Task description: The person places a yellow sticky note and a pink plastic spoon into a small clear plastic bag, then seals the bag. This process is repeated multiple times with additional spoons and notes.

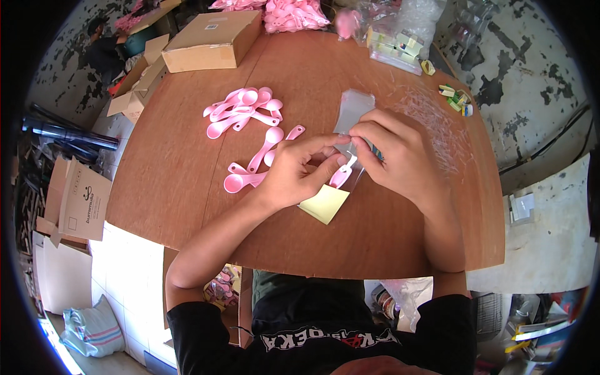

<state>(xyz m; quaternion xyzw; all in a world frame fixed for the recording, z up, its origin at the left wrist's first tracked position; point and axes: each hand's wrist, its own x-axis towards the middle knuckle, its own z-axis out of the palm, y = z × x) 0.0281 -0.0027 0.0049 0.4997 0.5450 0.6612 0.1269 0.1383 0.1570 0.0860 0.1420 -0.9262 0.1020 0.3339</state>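
Above the middle of the wooden table, my left hand [306, 169] and my right hand [397, 150] meet with fingertips pinched. Between them is what looks like a small clear plastic bag with a pale pink measuring spoon [341, 175] and a yellow card [325, 205] at its lower end. My left thumb lies along the spoon, and my right thumb and forefinger close on the upper edge. Fingers partly hide the bag. Just beyond lie flat clear bags [355, 106]. Left of my left hand are loose pink measuring spoons [255, 159], with a larger pile [244, 111] farther off.
Thin clear strips [431, 128] are scattered at the right, beside small yellow and green pieces [456, 99]. At the table's far side stand a cardboard box [212, 40], bagged pink spoons [295, 15] and a clear container [394, 53]. A person [103, 53] is at the far left.
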